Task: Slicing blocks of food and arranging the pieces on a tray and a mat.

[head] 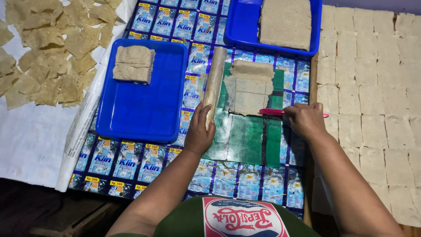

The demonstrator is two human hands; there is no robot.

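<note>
Left hand (198,134) clasped round rolling pin (214,83), right hand (305,119) gripping pink knife (274,112) at frame centre beside dough sheet (249,87); best cut straight, pin steadied

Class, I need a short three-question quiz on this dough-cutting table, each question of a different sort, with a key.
1. True or false: the left hand rests on the lower end of the rolling pin.
2. What does the right hand hold? A) a pink-handled tool B) a spoon C) a brush
3. Fill in: the near blue tray carries a small stack of ____ dough sheets.

Key
1. True; the pin lies lengthwise beside the flat dough slab on the green board.
2. A; its pink ends show either side of the fist.
3. Folded; they sit in the tray's far corner.
</note>
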